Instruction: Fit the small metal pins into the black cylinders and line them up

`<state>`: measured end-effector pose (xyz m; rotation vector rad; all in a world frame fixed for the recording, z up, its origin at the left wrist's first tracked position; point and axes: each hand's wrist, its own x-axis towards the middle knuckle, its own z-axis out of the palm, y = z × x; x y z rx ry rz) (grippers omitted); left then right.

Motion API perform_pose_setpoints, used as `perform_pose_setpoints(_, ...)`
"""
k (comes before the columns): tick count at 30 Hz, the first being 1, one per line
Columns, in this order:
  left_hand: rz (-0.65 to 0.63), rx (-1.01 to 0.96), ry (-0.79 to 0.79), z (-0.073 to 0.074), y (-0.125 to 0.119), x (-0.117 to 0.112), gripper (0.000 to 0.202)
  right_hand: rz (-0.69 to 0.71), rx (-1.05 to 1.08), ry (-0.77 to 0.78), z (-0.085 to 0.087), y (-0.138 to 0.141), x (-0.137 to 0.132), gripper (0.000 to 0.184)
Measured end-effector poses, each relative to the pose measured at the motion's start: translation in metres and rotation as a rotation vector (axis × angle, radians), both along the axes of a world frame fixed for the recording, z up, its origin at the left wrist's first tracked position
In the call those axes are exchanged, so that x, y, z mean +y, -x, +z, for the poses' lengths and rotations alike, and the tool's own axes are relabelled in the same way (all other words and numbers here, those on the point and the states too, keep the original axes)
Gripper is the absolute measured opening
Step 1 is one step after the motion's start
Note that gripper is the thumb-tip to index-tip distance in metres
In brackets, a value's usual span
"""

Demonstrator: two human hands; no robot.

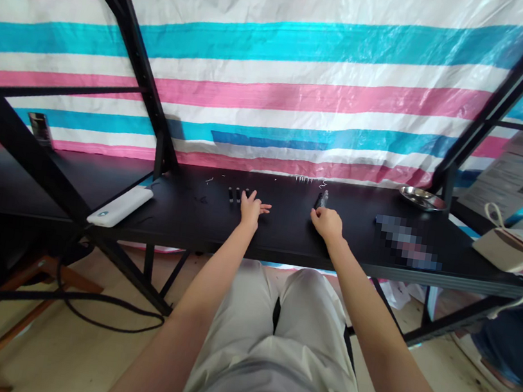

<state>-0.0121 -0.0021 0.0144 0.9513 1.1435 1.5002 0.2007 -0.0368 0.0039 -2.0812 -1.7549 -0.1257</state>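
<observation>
Resting flat on the black table (pixel 285 238), fingers spread, grasping nothing: left hand (pixel 252 209), with a row of small dark cylinders (pixel 237 194) just beside it at 11 o'clock. Curling loosely, knuckles up: right hand (pixel 328 223), fingertips at the near end of a dark pen-like piece (pixel 321 199) lying toward 11 o'clock; cannot tell whether grasped or merely touched. Near the back edge at 12 o'clock, between both hands: tiny pale parts (pixel 305 179). Well apart at 2 o'clock: metal dish (pixel 421 198). At 8 o'clock of the left hand: white power bank (pixel 120 205).
</observation>
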Motion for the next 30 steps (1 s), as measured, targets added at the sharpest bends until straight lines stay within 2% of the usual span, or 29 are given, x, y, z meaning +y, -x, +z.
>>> perform_pose_setpoints(6,0.091,0.031,-0.021,-0.002,0.002,0.002,0.039,0.025,-0.028,-0.005,0.001,0.002,-0.001,0.036)
perform_pose_setpoints(8,0.081,0.044,-0.032,-0.003,0.002,0.002,0.032,0.035,-0.040,-0.019,0.002,0.004,-0.002,0.037)
perform_pose_setpoints(14,-0.133,0.097,-0.082,-0.004,0.001,-0.002,0.031,0.166,-0.055,-0.144,0.004,0.016,-0.007,0.038)
perform_pose_setpoints(20,-0.415,0.239,-0.120,-0.006,-0.004,-0.007,0.032,0.437,-0.068,-0.219,0.007,0.024,-0.013,0.042)
perform_pose_setpoints(24,-0.505,0.319,-0.152,-0.006,-0.006,-0.011,0.031,0.526,-0.099,-0.195,0.007,0.025,-0.013,0.041)
perform_pose_setpoints(30,-0.548,0.303,-0.162,-0.006,-0.006,-0.012,0.031,0.526,-0.119,-0.162,0.004,0.024,-0.009,0.036)
